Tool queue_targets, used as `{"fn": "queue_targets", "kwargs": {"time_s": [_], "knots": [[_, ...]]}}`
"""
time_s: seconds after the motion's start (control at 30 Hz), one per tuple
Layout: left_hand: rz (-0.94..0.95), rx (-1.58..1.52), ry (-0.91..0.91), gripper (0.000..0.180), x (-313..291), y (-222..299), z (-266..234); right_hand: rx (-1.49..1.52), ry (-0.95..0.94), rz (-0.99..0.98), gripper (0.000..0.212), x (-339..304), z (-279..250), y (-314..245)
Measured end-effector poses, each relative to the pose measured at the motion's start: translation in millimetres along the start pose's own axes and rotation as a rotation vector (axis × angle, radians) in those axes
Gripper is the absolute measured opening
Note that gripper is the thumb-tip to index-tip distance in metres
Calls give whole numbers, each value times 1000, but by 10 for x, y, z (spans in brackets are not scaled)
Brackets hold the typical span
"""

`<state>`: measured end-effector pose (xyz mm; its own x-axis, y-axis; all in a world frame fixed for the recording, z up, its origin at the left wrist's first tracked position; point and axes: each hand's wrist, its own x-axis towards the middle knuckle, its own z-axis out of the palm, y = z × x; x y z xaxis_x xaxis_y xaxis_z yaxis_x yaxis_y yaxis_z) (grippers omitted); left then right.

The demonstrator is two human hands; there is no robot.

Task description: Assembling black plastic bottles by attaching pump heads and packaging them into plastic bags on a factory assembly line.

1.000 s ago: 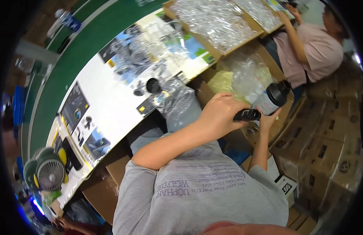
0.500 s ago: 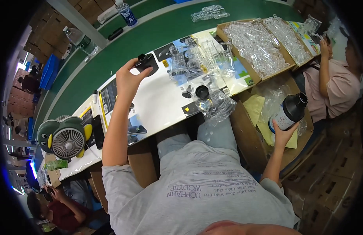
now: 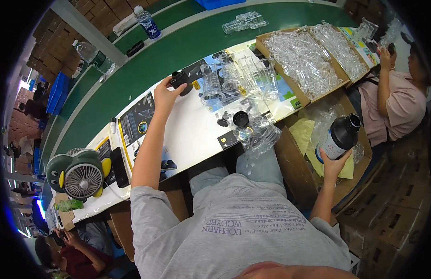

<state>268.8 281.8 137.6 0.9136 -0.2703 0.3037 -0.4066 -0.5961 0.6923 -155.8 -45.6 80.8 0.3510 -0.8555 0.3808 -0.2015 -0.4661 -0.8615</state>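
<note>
My left hand (image 3: 165, 96) is closed around a small black container with a short neck (image 3: 179, 79), over the white printed sheet (image 3: 190, 123) on the table. At the right, beside my knee and above an open carton, my right hand (image 3: 335, 163) grips a large black bottle (image 3: 344, 134) with a white and blue label. The bottle leans, and its mouth is uncapped. A black round cap (image 3: 241, 119) lies between the hands, hollow side up, among clear plastic film (image 3: 263, 135). Several clear plastic tube-like parts (image 3: 224, 83) stand and lie beyond it.
Cardboard trays (image 3: 301, 63) full of clear parts stand at the far right. The open carton (image 3: 290, 158) holds yellow paper and plastic. A penguin-shaped fan (image 3: 83, 179) and a phone (image 3: 118, 166) rest at the left. A green conveyor belt (image 3: 187, 44) runs behind; a co-worker (image 3: 394, 104) sits right.
My left hand has moved a little right and down with the small black container, tilting it. My right hand and the black bottle have shifted slightly.
</note>
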Motion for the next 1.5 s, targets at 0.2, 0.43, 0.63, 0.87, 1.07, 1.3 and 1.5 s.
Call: {"fn": "queue_targets", "kwargs": {"time_s": [0.2,0.43,0.63,0.87,1.07,1.3,1.5], "knots": [[4,-22,-28,57,28,-94,32,11,-28,10,98,4,16,-35],[-36,-49,-85,61,-10,-122,-40,79,-67,11,98,10,44,-324],[97,-131,96,60,-209,13,-501,182,-139,6,97,2,41,-861],[312,-342,-190,59,-1171,1129,-624,431,-370,-60,96,3,376,-1556],[346,-622,-423,93,-1503,1510,-290,646,-572,-60,95,-214,1003,-2103],[139,-606,-314,72,-1566,1155,-486,714,-762,-33,99,-624,1538,-2322],[-45,-750,-154,80,-1783,743,-564,708,-1019,-99,105,-823,1757,-2400]]}}
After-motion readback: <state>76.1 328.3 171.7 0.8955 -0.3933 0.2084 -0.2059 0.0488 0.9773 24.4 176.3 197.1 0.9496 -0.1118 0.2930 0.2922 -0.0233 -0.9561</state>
